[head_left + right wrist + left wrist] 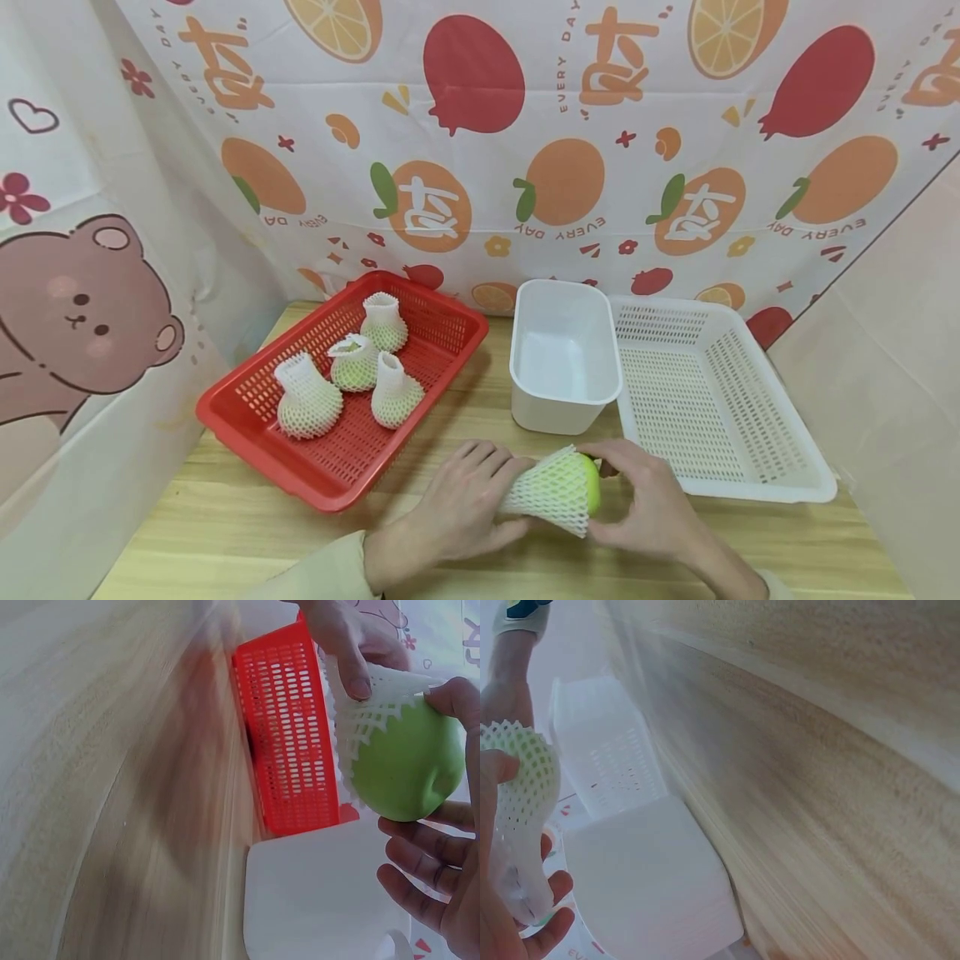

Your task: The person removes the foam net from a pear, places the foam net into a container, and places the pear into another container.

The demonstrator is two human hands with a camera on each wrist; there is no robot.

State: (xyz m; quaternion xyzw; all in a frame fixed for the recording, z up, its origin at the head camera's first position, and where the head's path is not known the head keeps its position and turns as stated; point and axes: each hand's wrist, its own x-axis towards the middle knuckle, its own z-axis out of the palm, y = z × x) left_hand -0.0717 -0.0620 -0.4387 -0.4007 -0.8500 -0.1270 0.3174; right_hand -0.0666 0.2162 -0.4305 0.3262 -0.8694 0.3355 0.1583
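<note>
A green apple [409,761] sits partly inside a white foam net sleeve [553,490], its bare end facing right. My left hand [468,504] grips the narrow end of the sleeve, fingers over it and thumb below. At the apple's bare end, my right hand [648,500] holds the fruit between thumb and fingers. In the right wrist view the right thumb lies at the sleeve's edge and the fingertips are under the apple. Both hands are over the wooden table [442,575], in front of the white bin.
At the left, a red basket [330,496] holds several net-wrapped fruits [309,400]. A deep white bin [562,412] stands in the middle, beside a shallow white basket [757,490] on the right. A fruit-print curtain [480,208] hangs behind.
</note>
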